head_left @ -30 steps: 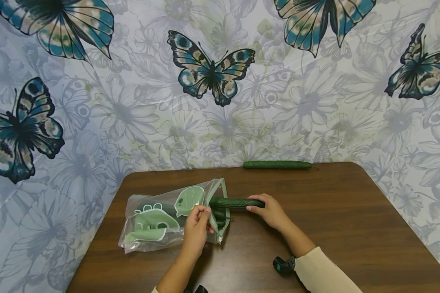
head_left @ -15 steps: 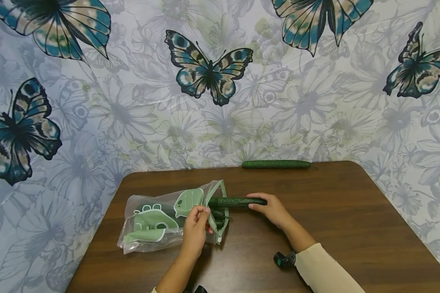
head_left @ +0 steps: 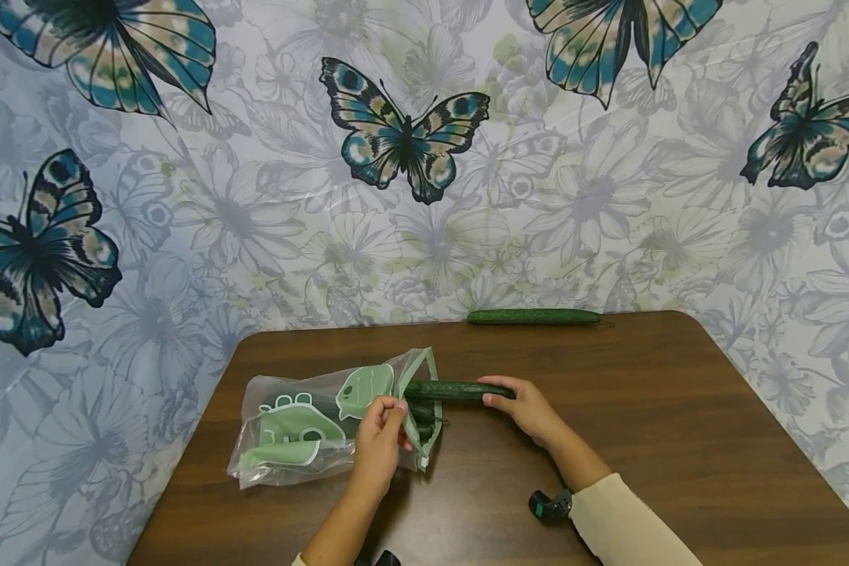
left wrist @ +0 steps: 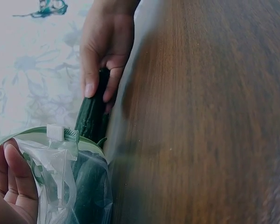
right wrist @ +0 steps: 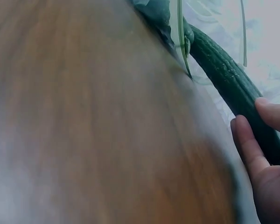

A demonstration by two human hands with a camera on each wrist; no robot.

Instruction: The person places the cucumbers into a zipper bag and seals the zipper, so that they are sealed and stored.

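A clear zip bag (head_left: 293, 428) with green printed shapes lies on the table, its green-edged mouth spread open to the right. My left hand (head_left: 378, 444) pinches the near edge of that mouth between thumb and fingers. With its outer end in my right hand (head_left: 527, 405), a cucumber (head_left: 446, 391) reaches partway into the bag. The right thumb and fingers grip it from both sides, as the right wrist view also shows on the cucumber (right wrist: 228, 79). More cucumber (left wrist: 88, 191) shows through the plastic in the left wrist view. A white slider (left wrist: 55, 132) sits on the bag's zip.
Another cucumber (head_left: 534, 317) lies along the back edge of the brown wooden table (head_left: 644, 409). Behind the table hangs a butterfly-patterned cloth (head_left: 410, 251). A black wrist device (head_left: 550, 505) is beside the right sleeve.
My right hand and the gripped cucumber's outer end have shifted very slightly to the right. The left hand keeps its pinch on the bag's edge.
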